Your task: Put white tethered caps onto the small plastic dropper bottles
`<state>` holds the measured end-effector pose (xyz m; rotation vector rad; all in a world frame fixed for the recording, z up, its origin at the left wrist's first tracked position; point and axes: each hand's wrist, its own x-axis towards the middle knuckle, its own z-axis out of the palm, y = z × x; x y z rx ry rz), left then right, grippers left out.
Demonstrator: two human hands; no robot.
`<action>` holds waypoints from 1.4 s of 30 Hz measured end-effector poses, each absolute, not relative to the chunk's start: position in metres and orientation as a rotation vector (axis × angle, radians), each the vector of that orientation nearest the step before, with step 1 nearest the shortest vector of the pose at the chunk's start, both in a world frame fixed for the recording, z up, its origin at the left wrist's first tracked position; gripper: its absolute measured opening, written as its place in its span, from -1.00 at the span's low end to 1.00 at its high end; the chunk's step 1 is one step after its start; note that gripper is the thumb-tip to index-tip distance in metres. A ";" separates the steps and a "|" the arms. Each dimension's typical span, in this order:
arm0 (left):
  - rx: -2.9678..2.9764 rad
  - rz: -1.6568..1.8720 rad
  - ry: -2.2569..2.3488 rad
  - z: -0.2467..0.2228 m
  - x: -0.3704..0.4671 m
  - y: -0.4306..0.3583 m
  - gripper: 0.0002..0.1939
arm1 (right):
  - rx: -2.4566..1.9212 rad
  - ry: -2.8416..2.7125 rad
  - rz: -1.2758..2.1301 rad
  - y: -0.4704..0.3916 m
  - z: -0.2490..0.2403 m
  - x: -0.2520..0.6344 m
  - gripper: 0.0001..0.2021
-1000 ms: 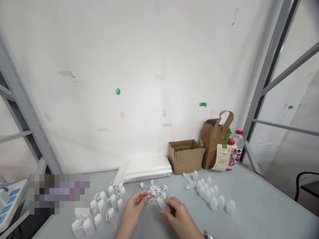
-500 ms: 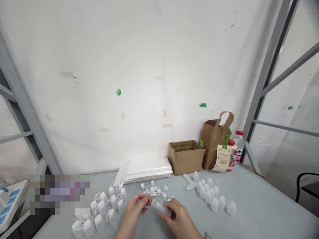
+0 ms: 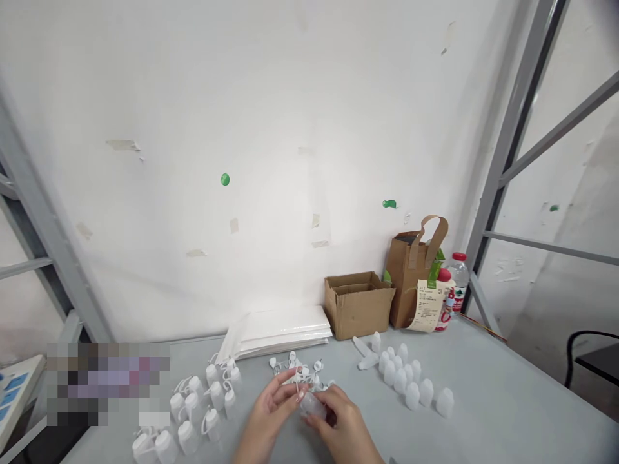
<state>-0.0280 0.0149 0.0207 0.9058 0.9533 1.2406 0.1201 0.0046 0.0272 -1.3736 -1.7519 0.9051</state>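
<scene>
Near the front middle of the grey table, my right hand (image 3: 341, 419) is closed around a small translucent bottle (image 3: 312, 406). My left hand (image 3: 278, 409) meets it at the bottle's left end, thumb and fingers pinching a white strapped cap (image 3: 298, 386). Just behind my hands lies a loose pile of white caps with straps (image 3: 304, 372). Several capped bottles (image 3: 192, 407) stand in rows to the left. On the right, several translucent bottles without caps (image 3: 400, 380) stand in a group, and a couple lie on their sides (image 3: 366, 356).
A stack of white sheets or bags (image 3: 275, 332) lies against the wall. Beside it are an open cardboard box (image 3: 360, 309), a brown paper bag (image 3: 403, 283) and a red-capped bottle (image 3: 458, 277). A power strip (image 3: 19, 390) and a blurred patch are at far left.
My left hand has shifted to the bottle's end with the cap, its fingers now raised and more spread. The bottle has tilted slightly in my right hand. The view has shifted a little.
</scene>
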 end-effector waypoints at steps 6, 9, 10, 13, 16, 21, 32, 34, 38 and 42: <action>0.685 1.076 0.943 0.019 -0.029 0.013 -0.48 | -1.303 -1.791 0.992 0.004 0.021 0.117 -0.80; 0.601 1.070 1.012 0.017 -0.030 0.011 -0.54 | -1.305 -1.783 1.017 0.005 0.014 0.117 -0.82; 0.564 1.089 1.029 0.018 -0.030 0.010 -0.56 | -1.311 -1.777 1.029 0.005 0.013 0.117 -0.82; 0.470 1.159 1.051 0.024 -0.034 0.009 -0.58 | -1.346 -1.770 1.026 0.004 0.015 0.117 -0.85; 0.557 1.165 1.112 0.032 -0.040 0.012 -0.55 | -1.371 -1.768 0.990 0.004 0.019 0.117 -0.88; 0.862 1.154 1.275 0.038 -0.045 0.019 -0.59 | -1.368 -1.747 0.948 0.005 0.020 0.122 -0.83; 0.435 1.129 1.019 0.041 -0.049 0.012 -0.76 | -1.253 -1.664 1.063 0.004 0.028 0.125 -0.63; 0.413 1.161 0.966 0.037 -0.046 0.013 -0.78 | -1.240 -1.751 1.080 0.002 0.026 0.122 -0.71; 0.464 1.068 0.952 0.034 -0.035 0.010 -0.75 | -1.229 -1.833 1.093 -0.001 0.020 0.117 -0.77; 0.596 1.051 1.029 0.038 -0.032 0.008 -0.69 | -1.248 -1.836 1.078 -0.001 0.017 0.118 -0.77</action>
